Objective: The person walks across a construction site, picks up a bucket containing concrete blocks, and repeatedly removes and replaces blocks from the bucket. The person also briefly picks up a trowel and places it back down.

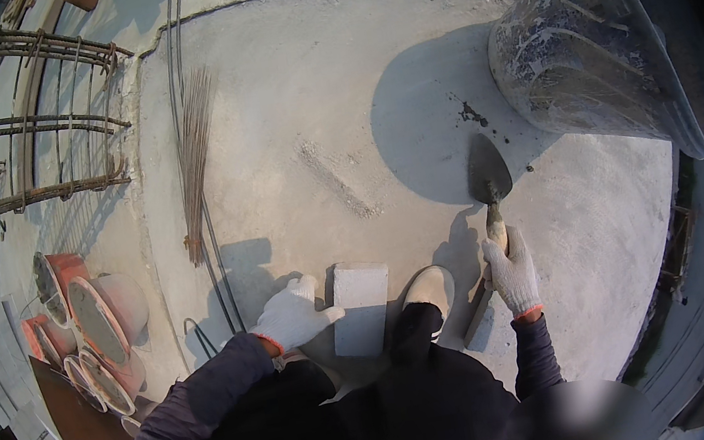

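Note:
A white knitted glove covers each of my hands. My right hand (514, 273) is closed round the handle of a pointed trowel (487, 169); its dark grey blade points away from me, low over the concrete. My left hand (296, 314) is beside a pale grey rectangular block (361, 297) between my feet. Its thumb is apart from the fingers and reaches the block's left edge; whether it touches cannot be made out. No object shows in that hand. Part of another flat grey piece (480, 319) lies left of my right wrist.
A large mortar-stained bucket (575, 60) stands at the right, with dark mortar crumbs (471, 113) beside it. Thin steel rods (199, 152) lie left of centre. Several orange buckets (118, 303) stand at the left, near rebar cages (34, 128). The slab has an edge on the right.

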`<action>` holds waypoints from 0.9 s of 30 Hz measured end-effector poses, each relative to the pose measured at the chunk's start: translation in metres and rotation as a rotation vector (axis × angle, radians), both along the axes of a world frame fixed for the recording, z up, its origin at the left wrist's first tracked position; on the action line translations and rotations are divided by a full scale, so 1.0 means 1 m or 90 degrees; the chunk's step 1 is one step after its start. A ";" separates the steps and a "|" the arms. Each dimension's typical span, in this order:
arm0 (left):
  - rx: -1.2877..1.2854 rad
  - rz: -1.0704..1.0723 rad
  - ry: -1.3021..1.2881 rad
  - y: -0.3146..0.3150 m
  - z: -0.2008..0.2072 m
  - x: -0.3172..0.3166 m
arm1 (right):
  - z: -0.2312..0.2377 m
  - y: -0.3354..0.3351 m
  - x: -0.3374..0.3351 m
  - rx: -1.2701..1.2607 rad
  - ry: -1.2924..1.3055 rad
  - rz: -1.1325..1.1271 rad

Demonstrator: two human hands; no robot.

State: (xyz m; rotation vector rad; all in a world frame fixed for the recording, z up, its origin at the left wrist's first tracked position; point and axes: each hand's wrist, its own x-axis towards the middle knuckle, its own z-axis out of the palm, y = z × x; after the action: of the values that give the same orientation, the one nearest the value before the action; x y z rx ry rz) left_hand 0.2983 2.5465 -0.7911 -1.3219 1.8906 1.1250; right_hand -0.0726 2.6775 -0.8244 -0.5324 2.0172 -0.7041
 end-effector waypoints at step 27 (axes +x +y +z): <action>-0.497 0.342 0.246 -0.074 -0.035 0.011 | -0.026 0.022 0.145 -0.047 0.069 0.247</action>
State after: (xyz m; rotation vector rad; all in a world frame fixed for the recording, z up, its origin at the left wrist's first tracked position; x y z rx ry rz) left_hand 0.3097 2.4728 -0.8260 -2.2734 2.4800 0.9478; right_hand 0.0720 2.6990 -0.8504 -0.9915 1.9127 -0.5206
